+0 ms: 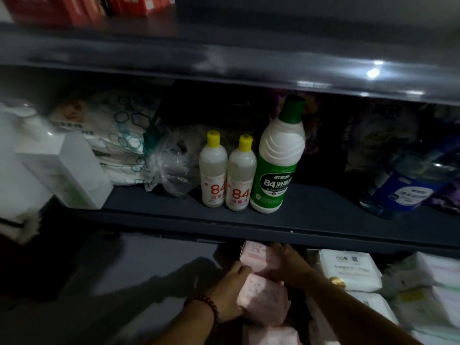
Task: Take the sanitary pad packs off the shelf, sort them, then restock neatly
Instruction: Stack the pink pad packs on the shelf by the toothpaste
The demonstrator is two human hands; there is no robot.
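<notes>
Several pink sanitary pad packs lie in a row on the lower shelf, running front to back. My left hand, with a red bead bracelet on its wrist, grips the left side of the middle pink pack. My right hand lies over the pink pack behind it, fingers curled on its right side. Another pink pack sits nearest me at the bottom edge. White packs are stacked to the right of the pink row.
The upper shelf holds two small yellow-capped bottles, a tall green disinfectant bottle, a clear plastic bag, patterned white packs, a white box and a blue bottle. Light is dim.
</notes>
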